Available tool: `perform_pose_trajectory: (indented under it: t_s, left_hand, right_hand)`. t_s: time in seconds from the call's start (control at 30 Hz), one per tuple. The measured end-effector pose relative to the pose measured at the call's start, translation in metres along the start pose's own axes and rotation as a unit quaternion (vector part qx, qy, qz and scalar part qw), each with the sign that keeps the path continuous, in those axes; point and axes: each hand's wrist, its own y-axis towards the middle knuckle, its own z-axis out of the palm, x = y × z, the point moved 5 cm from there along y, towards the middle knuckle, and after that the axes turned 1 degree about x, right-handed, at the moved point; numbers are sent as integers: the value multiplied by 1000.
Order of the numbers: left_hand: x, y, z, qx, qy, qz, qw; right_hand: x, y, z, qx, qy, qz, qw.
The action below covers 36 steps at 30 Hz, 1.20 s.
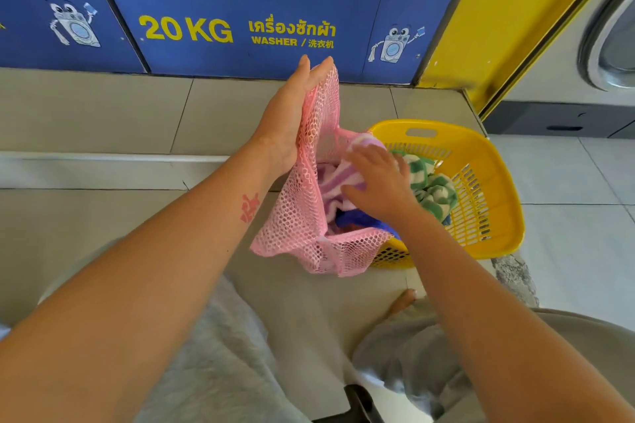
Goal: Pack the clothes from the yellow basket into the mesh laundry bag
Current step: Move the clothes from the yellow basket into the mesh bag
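- The left hand (292, 120) was raised with fingers stretched out almost flat, the rim of the pink mesh laundry bag (302, 216) pinched against its palm so the bag's mouth stayed held up and open.
- The bag hung from that hand down to the tiled floor (103, 120), its lower part bunched just in front of the yellow basket (488, 189) and touching the basket's near-left side.
- The right hand (378, 182) was curled around a purple-and-white striped cloth (340, 178), grasping it at the bag's mouth, partly inside the mesh.
- A blue garment (357, 218) lay lower in the bag, just under the right hand.
- A green-and-white striped cloth (429, 185) was in the basket, to the right of the right hand.
- The basket stood on the floor to the right, with a handle slot in its far rim.
- On the far side ran a blue panel (240, 27) with yellow writing: "20 KG", a line of Thai script, and "WASHER /" followed by Chinese characters.
- Cartoon washing machines with eyes were drawn at the panel's left and right.
- A red mark, which could not be read, showed on the left forearm.
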Motion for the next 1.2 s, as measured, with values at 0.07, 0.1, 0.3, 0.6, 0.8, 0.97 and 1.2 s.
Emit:
perform_pose_trajectory:
  t_s: [0.07, 0.1, 0.3, 0.6, 0.8, 0.97, 1.2]
  left_hand:
    - [1, 1, 0, -1, 6, -2, 1000]
    - [2, 1, 0, 1, 11, -4, 1000]
    - [0, -4, 6, 8, 32, 2, 999]
    - [1, -7, 9, 12, 31, -5, 999]
    - [0, -4, 1, -12, 14, 8, 1000]
    - [3, 0, 5, -9, 9, 0, 1000]
    - [17, 11, 30, 0, 25, -9, 1000]
  right_hand:
    - [-20, 0, -7, -14, 37, 91, 995]
    - [-32, -1, -5, 1, 63, 145, 987]
    - [-52, -2, 6, 43, 69, 181, 980]
    - [33, 7, -21, -190, -8, -59, 980]
    - [43, 8, 43, 186, -129, -93, 970]
    - [17, 12, -1, -53, -25, -111, 992]
    - [-91, 11, -6, -55, -3, 122, 991]
